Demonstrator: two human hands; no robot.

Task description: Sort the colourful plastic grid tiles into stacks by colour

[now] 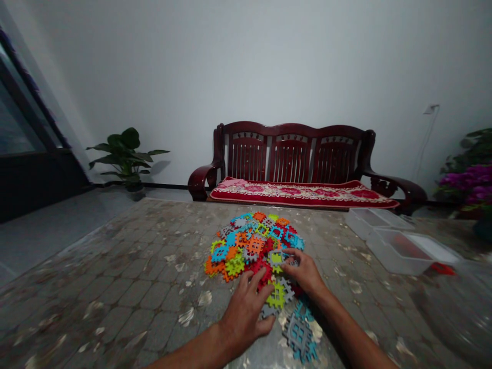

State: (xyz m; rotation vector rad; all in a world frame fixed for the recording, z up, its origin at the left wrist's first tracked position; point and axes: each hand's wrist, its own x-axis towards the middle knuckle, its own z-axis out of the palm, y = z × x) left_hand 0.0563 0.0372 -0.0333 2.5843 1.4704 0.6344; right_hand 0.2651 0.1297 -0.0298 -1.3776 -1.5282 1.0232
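Observation:
A pile of several coloured waffle-shaped plastic tiles [253, 243] lies on the patterned table [126, 287]. My left hand [246, 307] rests flat on the near edge of the pile, fingers spread over red and yellow-green tiles. My right hand [303, 269] is curled at the pile's right side, its fingers pinched on a grey tile [277, 258]. A grey and blue tile cluster [300, 335] lies close to me, between my forearms.
Two clear plastic boxes [403, 248] stand on the table's right side, the nearer one with something red inside. Beyond the table are a dark wooden bench [295, 159] with a red cushion, a potted plant [126, 156] at left and purple flowers [471, 182] at right.

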